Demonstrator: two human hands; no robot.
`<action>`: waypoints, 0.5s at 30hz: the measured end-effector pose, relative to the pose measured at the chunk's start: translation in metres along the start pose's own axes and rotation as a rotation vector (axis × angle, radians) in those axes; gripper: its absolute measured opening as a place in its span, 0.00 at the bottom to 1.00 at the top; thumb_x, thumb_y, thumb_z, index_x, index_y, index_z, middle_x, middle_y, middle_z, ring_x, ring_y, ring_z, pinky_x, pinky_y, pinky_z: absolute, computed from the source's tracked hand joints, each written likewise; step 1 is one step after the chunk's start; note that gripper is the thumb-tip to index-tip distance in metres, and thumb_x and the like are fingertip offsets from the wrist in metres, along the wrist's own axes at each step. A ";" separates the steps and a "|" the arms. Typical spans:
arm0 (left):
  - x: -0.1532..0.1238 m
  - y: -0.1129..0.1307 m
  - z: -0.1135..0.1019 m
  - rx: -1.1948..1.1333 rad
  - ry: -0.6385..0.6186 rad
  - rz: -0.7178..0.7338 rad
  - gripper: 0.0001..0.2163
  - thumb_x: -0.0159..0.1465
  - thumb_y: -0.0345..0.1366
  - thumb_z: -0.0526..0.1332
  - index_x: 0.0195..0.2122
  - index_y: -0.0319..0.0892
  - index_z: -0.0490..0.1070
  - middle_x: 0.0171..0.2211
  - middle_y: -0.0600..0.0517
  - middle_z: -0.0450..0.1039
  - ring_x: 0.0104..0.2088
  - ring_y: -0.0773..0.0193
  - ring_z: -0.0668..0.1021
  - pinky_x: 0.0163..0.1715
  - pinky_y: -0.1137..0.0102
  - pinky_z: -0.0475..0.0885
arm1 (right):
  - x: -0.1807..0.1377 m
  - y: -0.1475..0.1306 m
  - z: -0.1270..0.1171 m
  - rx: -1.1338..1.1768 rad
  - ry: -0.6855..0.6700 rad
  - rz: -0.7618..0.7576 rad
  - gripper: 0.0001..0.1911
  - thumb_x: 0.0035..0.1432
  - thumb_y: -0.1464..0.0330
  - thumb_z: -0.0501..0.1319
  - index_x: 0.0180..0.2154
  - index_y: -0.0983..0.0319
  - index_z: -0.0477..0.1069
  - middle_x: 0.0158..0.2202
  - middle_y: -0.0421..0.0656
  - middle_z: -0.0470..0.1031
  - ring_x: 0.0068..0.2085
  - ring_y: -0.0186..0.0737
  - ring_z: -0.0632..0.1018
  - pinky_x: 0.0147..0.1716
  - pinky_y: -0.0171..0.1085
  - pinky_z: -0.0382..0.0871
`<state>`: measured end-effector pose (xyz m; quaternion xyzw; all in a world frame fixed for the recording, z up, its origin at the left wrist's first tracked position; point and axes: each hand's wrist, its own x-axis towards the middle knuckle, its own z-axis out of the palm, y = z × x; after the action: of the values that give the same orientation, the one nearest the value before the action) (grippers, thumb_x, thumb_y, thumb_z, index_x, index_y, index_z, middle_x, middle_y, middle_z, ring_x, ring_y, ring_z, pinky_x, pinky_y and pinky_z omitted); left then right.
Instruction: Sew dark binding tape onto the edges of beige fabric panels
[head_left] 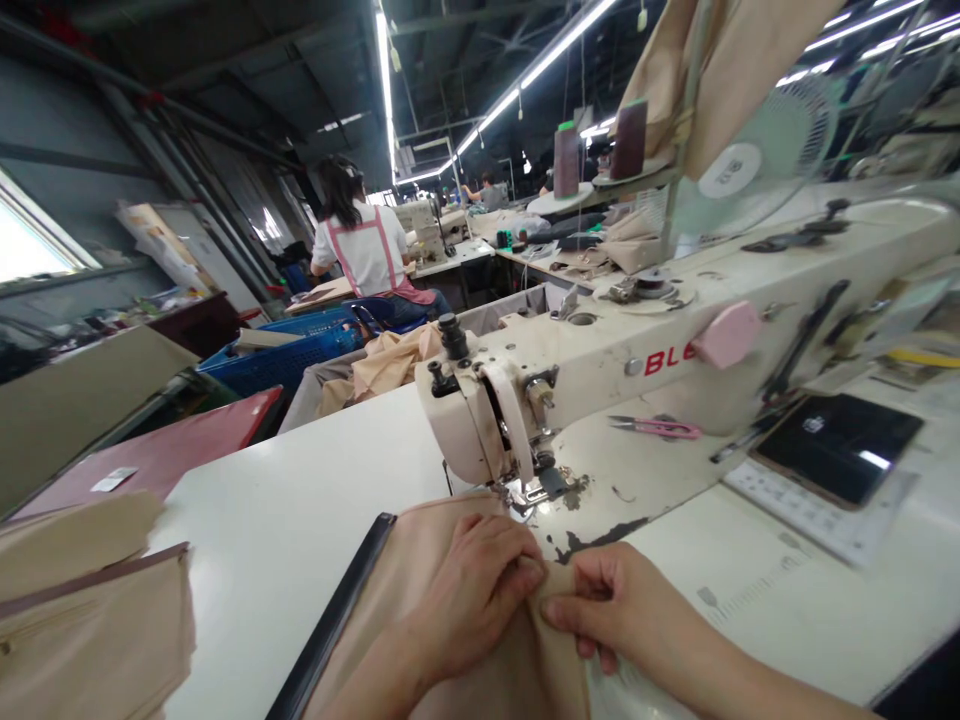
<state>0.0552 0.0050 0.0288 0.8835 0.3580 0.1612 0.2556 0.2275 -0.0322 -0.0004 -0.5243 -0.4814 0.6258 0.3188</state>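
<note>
A beige fabric piece (405,600) with a dark edge strip lies on the white table (300,520) in front of the cream sewing machine (600,370). My left hand (472,590) rests on the fabric with its fingers curled, gripping a fold. My right hand (615,600) pinches the same fold from the right, thumb against fingers. Both hands sit just below the presser foot (536,490), where the fabric's far edge reaches the needle area.
Pink thread snips (660,428) lie on the machine bed. A black phone (836,445) rests at the right. Stacked beige pieces (82,610) sit at the left edge. A person in a pink apron (367,250) sits at another table behind, beside a blue basket (292,350).
</note>
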 end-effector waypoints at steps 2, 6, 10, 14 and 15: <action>0.004 -0.004 0.002 -0.031 -0.012 -0.005 0.05 0.66 0.33 0.53 0.35 0.44 0.67 0.34 0.56 0.71 0.38 0.65 0.70 0.43 0.67 0.61 | 0.001 0.002 0.000 0.004 0.001 -0.006 0.11 0.43 0.64 0.61 0.17 0.61 0.62 0.14 0.36 0.68 0.15 0.29 0.66 0.15 0.29 0.58; 0.003 -0.011 0.002 -0.087 0.034 -0.018 0.03 0.63 0.32 0.56 0.32 0.42 0.66 0.31 0.56 0.69 0.35 0.65 0.68 0.40 0.69 0.60 | 0.003 0.006 0.000 0.021 -0.011 -0.006 0.12 0.44 0.62 0.61 0.18 0.62 0.63 0.14 0.36 0.68 0.16 0.30 0.68 0.17 0.30 0.61; 0.001 -0.014 0.004 -0.122 0.063 -0.031 0.02 0.62 0.32 0.58 0.31 0.42 0.67 0.31 0.55 0.69 0.36 0.64 0.69 0.38 0.70 0.60 | 0.006 0.005 -0.002 0.043 -0.028 0.011 0.15 0.44 0.60 0.62 0.17 0.62 0.62 0.14 0.37 0.68 0.16 0.30 0.69 0.17 0.30 0.62; 0.000 -0.017 0.009 -0.091 0.130 -0.062 0.05 0.62 0.33 0.59 0.29 0.42 0.68 0.27 0.55 0.68 0.33 0.64 0.69 0.36 0.70 0.61 | 0.001 0.011 0.011 0.125 -0.077 0.055 0.16 0.46 0.56 0.63 0.26 0.63 0.65 0.18 0.38 0.72 0.19 0.36 0.74 0.18 0.33 0.67; -0.001 -0.018 0.010 -0.068 0.152 -0.061 0.06 0.62 0.32 0.58 0.28 0.42 0.68 0.26 0.55 0.68 0.32 0.65 0.69 0.36 0.70 0.61 | -0.003 0.015 0.018 0.148 -0.105 0.057 0.17 0.47 0.56 0.64 0.29 0.63 0.66 0.21 0.39 0.74 0.22 0.38 0.76 0.20 0.34 0.69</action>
<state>0.0491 0.0124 0.0103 0.8481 0.3977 0.2320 0.2622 0.2125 -0.0449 -0.0139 -0.4794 -0.4347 0.6950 0.3133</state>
